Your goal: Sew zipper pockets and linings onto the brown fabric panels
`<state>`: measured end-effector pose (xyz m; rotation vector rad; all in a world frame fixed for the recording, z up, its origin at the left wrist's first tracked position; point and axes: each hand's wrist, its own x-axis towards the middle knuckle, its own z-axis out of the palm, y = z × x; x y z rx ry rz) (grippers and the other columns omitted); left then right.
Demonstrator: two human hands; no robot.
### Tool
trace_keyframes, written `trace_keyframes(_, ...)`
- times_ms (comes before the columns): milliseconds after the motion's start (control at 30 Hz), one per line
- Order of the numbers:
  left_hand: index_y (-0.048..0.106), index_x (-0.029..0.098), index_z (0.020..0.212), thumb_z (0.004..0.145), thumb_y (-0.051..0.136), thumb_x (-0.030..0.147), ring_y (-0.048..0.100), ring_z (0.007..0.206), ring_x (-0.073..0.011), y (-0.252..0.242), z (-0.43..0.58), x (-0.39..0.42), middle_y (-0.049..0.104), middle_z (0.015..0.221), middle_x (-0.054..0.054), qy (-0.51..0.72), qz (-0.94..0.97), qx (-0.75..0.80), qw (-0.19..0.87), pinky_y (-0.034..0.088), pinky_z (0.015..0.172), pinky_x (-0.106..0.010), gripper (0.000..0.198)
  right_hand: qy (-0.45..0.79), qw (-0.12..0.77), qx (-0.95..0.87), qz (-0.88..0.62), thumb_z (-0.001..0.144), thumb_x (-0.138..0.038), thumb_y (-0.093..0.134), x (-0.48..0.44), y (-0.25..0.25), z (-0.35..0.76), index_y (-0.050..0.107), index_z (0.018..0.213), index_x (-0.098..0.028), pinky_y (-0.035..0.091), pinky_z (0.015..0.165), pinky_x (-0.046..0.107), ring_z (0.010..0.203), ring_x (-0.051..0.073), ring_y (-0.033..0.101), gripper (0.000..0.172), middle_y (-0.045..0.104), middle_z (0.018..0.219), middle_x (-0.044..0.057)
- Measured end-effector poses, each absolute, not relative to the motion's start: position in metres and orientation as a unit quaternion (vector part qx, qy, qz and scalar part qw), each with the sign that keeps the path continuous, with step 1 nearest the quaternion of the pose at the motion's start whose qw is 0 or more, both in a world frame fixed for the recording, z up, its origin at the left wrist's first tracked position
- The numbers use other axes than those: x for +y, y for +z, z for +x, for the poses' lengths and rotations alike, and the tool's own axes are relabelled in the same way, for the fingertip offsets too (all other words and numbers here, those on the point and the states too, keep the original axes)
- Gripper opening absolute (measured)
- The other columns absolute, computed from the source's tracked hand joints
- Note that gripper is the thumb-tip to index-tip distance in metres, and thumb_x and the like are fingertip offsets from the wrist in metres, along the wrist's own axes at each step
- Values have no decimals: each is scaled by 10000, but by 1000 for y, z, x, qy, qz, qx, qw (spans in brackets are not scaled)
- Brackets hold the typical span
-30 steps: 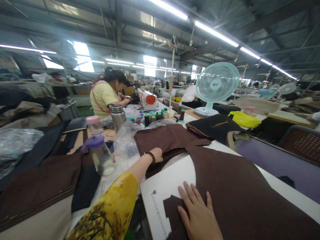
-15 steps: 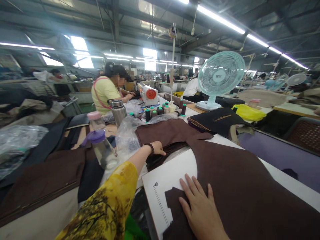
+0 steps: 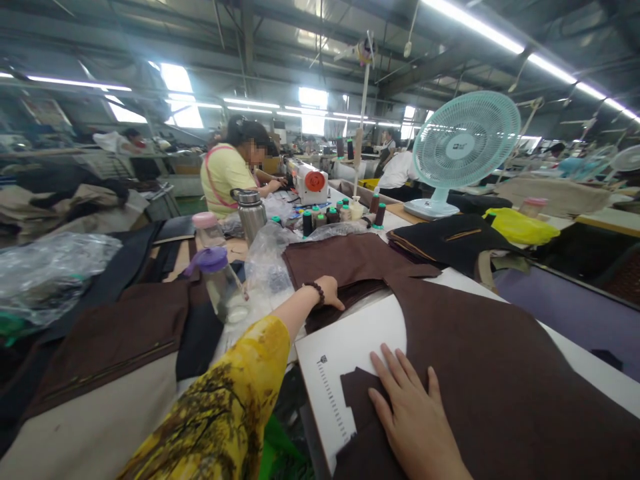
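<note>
My left hand (image 3: 327, 293), with a dark beaded bracelet at the wrist, is closed at the edge of a stack of dark brown fabric pieces (image 3: 345, 260). Its fingers bend down onto the stack, and what they pinch is too hidden to name. My right hand (image 3: 413, 407) lies flat with fingers spread on a large brown fabric panel (image 3: 490, 353). Under that panel is a white board (image 3: 370, 333) with printed marks along its left side. Both brown fabrics meet near the middle of the table.
A purple-lidded bottle (image 3: 220, 283), a steel flask (image 3: 250, 215) and clear plastic (image 3: 267, 260) stand or lie left of the stack. Thread spools (image 3: 307, 223), a sewing machine (image 3: 313, 183) and a fan (image 3: 463, 143) are behind. A person in yellow (image 3: 225, 173) works across the table.
The whole view has shifted, so things appear farther right. Against the fabric, both of my hands hold nearly the same places.
</note>
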<state>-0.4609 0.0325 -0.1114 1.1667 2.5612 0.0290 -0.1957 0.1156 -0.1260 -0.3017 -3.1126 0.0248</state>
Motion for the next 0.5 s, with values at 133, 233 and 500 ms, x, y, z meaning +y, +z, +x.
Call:
trace_keyframes(133, 589, 112, 868, 813, 546, 412, 581, 828, -169, -108, -457, 33, 607, 891, -53, -3, 408, 899, 162, 473, 762, -356, 308, 6, 9, -995, -97, 865, -403, 301, 115, -125, -196, 319, 1312, -309, 127, 983, 608, 1278, 255, 214, 458, 208, 1395, -29)
trace_keyframes(233, 575, 113, 905, 832, 533, 366, 574, 845, -170, -106, -453, 35, 594, 926, -57, -14, 402, 902, 157, 474, 762, -358, 267, 5, 8, -995, -97, 865, -408, 296, 115, -126, -196, 316, 1313, -314, 122, 985, 605, 1281, 249, 209, 458, 207, 1394, -39)
trace_keyframes(500, 559, 113, 956, 843, 525, 323, 564, 877, -178, -107, -441, 39, 575, 976, -70, -27, 389, 911, 133, 476, 766, -361, 242, 4, 13, -995, -94, 866, -413, 307, 115, -126, -196, 323, 1312, -302, 125, 983, 610, 1277, 259, 216, 460, 231, 1395, -19)
